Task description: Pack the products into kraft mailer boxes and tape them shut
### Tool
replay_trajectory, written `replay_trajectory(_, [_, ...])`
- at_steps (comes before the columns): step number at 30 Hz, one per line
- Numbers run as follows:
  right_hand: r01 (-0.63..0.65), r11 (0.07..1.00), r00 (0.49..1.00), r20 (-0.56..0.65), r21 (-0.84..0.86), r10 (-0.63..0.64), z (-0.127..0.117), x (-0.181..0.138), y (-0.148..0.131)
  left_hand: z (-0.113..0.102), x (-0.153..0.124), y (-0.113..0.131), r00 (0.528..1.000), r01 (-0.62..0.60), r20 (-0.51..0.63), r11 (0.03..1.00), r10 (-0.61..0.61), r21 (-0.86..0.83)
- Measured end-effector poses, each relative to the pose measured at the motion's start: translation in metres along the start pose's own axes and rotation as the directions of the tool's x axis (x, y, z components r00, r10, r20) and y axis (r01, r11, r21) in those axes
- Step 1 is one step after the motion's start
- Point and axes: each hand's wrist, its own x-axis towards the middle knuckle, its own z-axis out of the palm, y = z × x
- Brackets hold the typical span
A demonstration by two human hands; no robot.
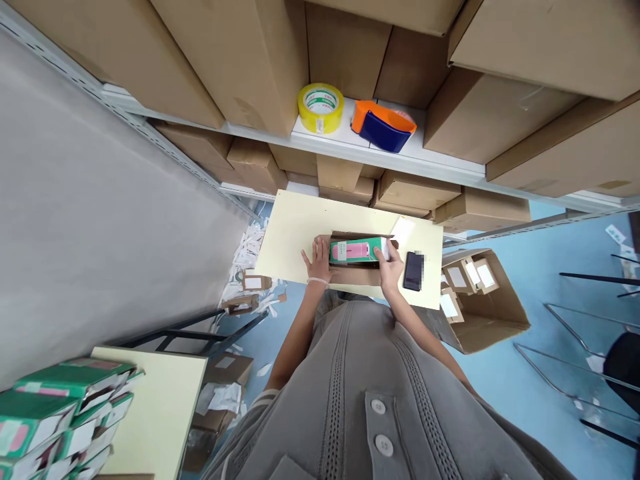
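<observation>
A green printed box [356, 251] with a pink bottle-shaped picture lies inside an open brown cardboard box [356, 276] on the pale table. My right hand [390, 265] grips the green box by its white right end, thumb on top. At the left end of the cardboard box, my left hand [319, 259] holds its edge with the fingers over the side and the little finger sticking out; its thumb is hidden. Just right of my right hand lies a dark phone [413, 271], and a white paper [403, 230] is behind it.
Above the table [290, 220], a shelf [350, 143] carries cartons, yellow tape [321, 108] and an orange-and-blue tape dispenser [384, 125]. A large carton [495, 313] with small boxes stands at right. Green boxes [55, 413] are stacked lower left. Paper scraps [249, 250] litter the floor.
</observation>
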Motion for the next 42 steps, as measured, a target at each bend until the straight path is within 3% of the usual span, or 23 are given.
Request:
replay_trajectory(5, [-0.155,0.987,0.988,0.016,0.039,0.154,0.018,0.008,0.025,0.0,0.001,-0.005,0.999,0.028,0.028,1.0,-0.027,-0.008])
replay_trajectory(9, [-0.193,0.98,0.978,0.071,-0.051,0.197,0.018,0.022,0.03,0.0,0.003,-0.005,0.998,0.03,0.047,0.999,-0.03,-0.009])
replay_trajectory(14, [-0.102,0.946,0.967,0.193,-0.308,0.167,0.012,0.033,0.027,-0.001,0.005,-0.001,0.996,0.044,0.077,0.999,-0.043,-0.009])
replay_trajectory(20, [-0.033,0.822,0.952,0.232,-0.568,0.198,0.012,0.031,0.017,-0.004,0.005,0.001,0.996,0.041,0.081,0.999,-0.042,0.013])
replay_trajectory(24, [0.109,0.873,0.967,0.252,-0.476,0.017,0.0,0.027,0.005,-0.005,0.001,0.002,0.997,0.043,0.067,0.999,-0.042,-0.007])
replay_trajectory(28, [0.224,0.905,0.975,0.095,-0.363,-0.203,-0.029,0.031,0.001,-0.005,-0.007,0.004,0.996,0.087,-0.003,0.994,-0.087,-0.065])
replay_trajectory(31, [0.185,0.9,0.983,0.066,-0.394,-0.173,-0.047,0.038,0.009,-0.002,-0.013,0.006,0.977,0.177,-0.091,0.97,-0.194,-0.167])
replay_trajectory(33, [0.166,0.889,0.98,0.176,-0.427,-0.098,-0.054,0.04,0.018,0.001,-0.016,0.007,0.963,0.206,-0.115,0.942,-0.243,-0.265])
replay_trajectory(37, [0.284,0.847,0.882,0.468,-0.449,-0.048,-0.059,0.039,0.033,0.002,-0.024,0.003,0.978,0.117,-0.102,0.884,-0.181,-0.452])
replay_trajectory(42, [0.5,0.761,0.745,0.653,-0.414,-0.134,-0.067,0.047,0.041,-0.005,-0.032,-0.002,0.996,-0.068,-0.085,0.885,0.032,-0.46])
